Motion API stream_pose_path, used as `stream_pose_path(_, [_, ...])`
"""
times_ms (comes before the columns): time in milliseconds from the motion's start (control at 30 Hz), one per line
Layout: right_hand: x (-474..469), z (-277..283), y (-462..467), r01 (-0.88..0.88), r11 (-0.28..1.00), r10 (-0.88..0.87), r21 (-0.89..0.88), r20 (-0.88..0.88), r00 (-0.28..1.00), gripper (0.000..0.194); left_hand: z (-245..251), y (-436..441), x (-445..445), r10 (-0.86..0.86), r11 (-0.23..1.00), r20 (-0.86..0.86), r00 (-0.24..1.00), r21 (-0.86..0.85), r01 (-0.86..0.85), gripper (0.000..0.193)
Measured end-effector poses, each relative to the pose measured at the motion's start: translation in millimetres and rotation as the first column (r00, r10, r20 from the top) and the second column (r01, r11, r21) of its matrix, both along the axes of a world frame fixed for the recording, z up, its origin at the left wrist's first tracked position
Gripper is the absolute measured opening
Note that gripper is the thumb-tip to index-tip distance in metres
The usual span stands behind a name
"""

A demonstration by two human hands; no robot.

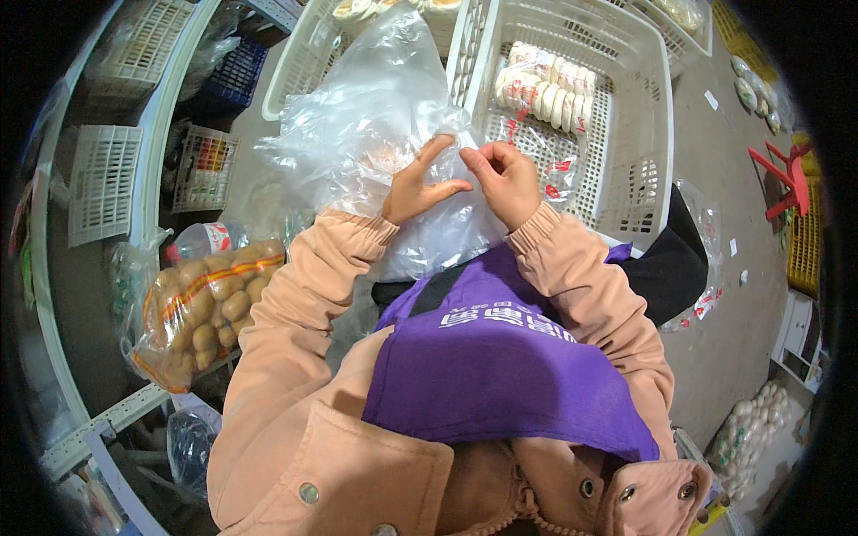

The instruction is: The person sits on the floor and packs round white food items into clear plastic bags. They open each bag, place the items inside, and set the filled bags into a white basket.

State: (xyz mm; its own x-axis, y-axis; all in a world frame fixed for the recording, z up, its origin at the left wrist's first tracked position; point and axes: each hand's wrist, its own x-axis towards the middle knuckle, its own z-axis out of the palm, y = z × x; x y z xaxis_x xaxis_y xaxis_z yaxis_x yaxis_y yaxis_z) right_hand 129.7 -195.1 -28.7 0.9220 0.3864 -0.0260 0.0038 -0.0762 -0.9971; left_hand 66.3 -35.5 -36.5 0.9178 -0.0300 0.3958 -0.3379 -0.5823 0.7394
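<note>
A large clear plastic bag, crumpled and puffed up, spreads over my lap and against the crates in front of me. My left hand is at the bag, thumb and index finger spread apart. Plastic covers its other fingers, so their grip is hidden. Close by on the right, my right hand has thumb and index finger pinched together on the bag's edge. Beyond that hand, a white plastic crate contains packed rows of round white flatbreads in a clear bag with red print.
Another white crate at the upper left holds more flatbreads. A bag of potatoes lies to my left beside a plastic bottle. At the right are a red stool and yellow crates.
</note>
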Motion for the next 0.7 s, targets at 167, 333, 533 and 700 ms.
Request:
stream_pose_path(167, [1.4, 7.3, -4.8, -0.162, 0.92, 0.314, 0.357, -0.424, 0.85, 0.02, 2.4, 10.4, -0.7, -0.077, 0.995, -0.107, 0.991, -0.075, 0.07, 0.049])
stream_pose_path(333, [6.5, 14.1, -17.6, -0.213, 0.935, 0.326, 0.283, -0.453, 0.83, 0.021, -2.1, 6.9, -1.1, -0.079, 0.985, 0.013, 0.997, -0.153, 0.08, 0.045])
stream_pose_path(533, [2.4, 13.4, -9.5, -0.191, 0.933, 0.322, 0.305, -0.468, 0.823, 0.021, 10.8, 9.0, -1.7, -0.179, 0.958, -0.072, 0.981, -0.239, 0.157, 0.028])
stream_pose_path(700, [0.2, 4.9, -7.5, -0.157, 0.871, 0.393, 0.465, -0.47, 0.79, 0.02, 36.2, 14.1, -4.7, -0.106, 0.988, -0.15, 0.983, -0.128, 0.087, 0.016])
